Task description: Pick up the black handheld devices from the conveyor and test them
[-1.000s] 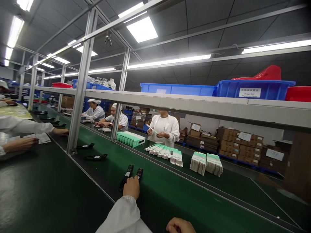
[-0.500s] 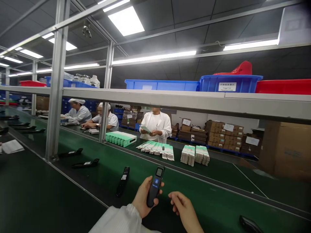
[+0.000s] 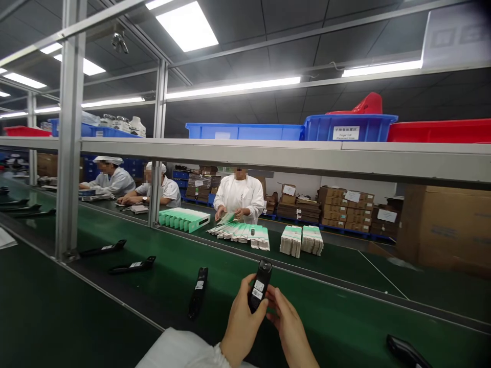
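My left hand [image 3: 243,319] is closed around a black handheld thermometer [image 3: 262,278], held upright just above the green belt. Its back faces me and shows white labels. Close against its right side is my right hand [image 3: 287,319], fingers loosely extended and apart; whether the fingertips touch the casing I cannot tell. To the left, another black thermometer [image 3: 198,291] lies on the belt [image 3: 326,317].
More black devices lie on the belt at left, one device [image 3: 406,350] at lower right. A metal post [image 3: 69,153] and shelf [image 3: 268,151] with blue bins [image 3: 245,131] stand ahead. Beyond, a co-worker [image 3: 240,197] handles green-and-white cartons [image 3: 240,231].
The thermometer has been turned over from its screen side to its labelled back. My right hand has come in beside it. The view has shifted slightly, and the co-worker's hands have lowered.
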The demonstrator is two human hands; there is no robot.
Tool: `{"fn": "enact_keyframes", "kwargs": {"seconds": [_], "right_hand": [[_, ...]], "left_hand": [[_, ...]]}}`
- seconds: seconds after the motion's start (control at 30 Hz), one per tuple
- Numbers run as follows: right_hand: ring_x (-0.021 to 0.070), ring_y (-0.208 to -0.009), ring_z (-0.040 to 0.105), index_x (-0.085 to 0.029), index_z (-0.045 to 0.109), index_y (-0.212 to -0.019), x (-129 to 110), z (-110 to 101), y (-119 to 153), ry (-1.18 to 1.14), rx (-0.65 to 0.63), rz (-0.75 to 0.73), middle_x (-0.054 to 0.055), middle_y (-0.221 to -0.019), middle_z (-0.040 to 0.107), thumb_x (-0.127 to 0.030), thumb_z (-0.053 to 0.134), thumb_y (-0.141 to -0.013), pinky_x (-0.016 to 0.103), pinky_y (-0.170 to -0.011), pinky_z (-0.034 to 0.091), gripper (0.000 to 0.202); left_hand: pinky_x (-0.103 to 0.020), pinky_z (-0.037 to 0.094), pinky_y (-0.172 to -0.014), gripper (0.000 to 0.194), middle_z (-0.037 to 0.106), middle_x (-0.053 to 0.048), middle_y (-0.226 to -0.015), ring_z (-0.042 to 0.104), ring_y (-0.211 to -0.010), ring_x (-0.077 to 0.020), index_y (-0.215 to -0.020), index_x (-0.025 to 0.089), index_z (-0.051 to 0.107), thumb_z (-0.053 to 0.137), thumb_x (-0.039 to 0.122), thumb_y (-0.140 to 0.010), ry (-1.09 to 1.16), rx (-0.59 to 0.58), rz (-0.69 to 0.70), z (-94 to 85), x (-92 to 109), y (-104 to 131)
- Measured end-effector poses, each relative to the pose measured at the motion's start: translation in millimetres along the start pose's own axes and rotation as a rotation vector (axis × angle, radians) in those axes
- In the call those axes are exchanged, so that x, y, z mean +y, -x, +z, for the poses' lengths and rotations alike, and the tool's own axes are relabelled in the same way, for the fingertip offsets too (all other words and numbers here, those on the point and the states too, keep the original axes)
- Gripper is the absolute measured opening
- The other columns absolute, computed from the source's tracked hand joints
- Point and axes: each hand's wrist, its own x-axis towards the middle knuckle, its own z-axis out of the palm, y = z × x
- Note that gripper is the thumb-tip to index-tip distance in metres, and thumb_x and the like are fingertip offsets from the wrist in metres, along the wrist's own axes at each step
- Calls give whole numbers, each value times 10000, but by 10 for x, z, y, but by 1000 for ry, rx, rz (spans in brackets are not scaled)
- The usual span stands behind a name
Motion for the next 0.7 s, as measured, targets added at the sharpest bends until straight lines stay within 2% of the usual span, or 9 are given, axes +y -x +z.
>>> {"fn": "enact_keyframes", "kwargs": {"seconds": [0.13,0.23,0.3,0.33,0.37,0.43,0.5,0.6,0.7], "right_hand": [[299,-1041,545,-189,687,-973,-21,49,37,-86,-60,-1,88,-1078,649,-605,684,-582,334,-793,470,570],[259,-933,577,-187,679,-974,22,9,-5,-68,-65,-44,81,-998,666,-593,685,-596,310,-729,469,555],[226,-861,579,-191,679,-950,43,-25,-25,-45,-41,-58,70,-931,670,-599,677,-603,288,-676,460,536],[213,-832,576,-195,681,-929,44,-37,-25,-37,-25,-49,64,-905,669,-603,679,-596,281,-655,455,527],[203,-805,573,-199,682,-909,37,-43,-17,-30,-13,-38,58,-883,668,-608,682,-586,276,-641,451,521],[190,-763,572,-207,682,-876,5,-39,19,-15,-17,-19,47,-844,668,-618,683,-572,271,-626,443,512],[191,-761,583,-206,675,-878,-38,-21,66,-7,-69,-24,47,-839,674,-631,663,-588,272,-632,439,515],[211,-821,608,-192,649,-936,-90,13,120,-17,-143,-30,65,-907,682,-646,615,-636,284,-670,441,545],[225,-819,626,-177,627,-938,-104,39,139,-42,-149,-29,75,-912,683,-649,585,-666,290,-678,442,546]], "left_hand": [[-301,418,-840,493,575,-64,-1061,535,-994,-215,-1194,229,433,575,328,-733,-32,-40,12,76,9,50],[-286,449,-732,461,586,-40,-891,564,-850,-191,-1152,199,481,461,482,-789,23,-87,-29,39,-31,-17],[-282,455,-628,512,568,-37,-828,565,-767,-184,-1142,182,490,299,539,-830,-36,-63,-102,-87,-90,-114],[-288,456,-609,529,566,-50,-858,565,-777,-192,-1163,178,476,259,532,-836,-136,-20,-121,-182,-130,-170],[-302,464,-645,518,568,-69,-917,563,-831,-205,-1197,172,448,294,503,-831,-297,30,-109,-293,-175,-227],[-361,434,-830,578,498,-136,-1165,471,-1087,-262,-1282,139,362,459,389,-770,-724,160,-27,-533,-272,-325],[-415,407,-874,653,423,-177,-1265,379,-1198,-314,-1314,107,308,515,302,-726,-1012,175,-156,-743,-360,-387],[-429,430,-824,535,496,-196,-1155,492,-1087,-343,-1197,63,441,528,258,-706,-1061,69,-368,-909,-447,-418],[-452,426,-806,404,519,-208,-1098,570,-955,-349,-1072,41,524,490,228,-716,-966,39,-401,-915,-477,-428]]}}
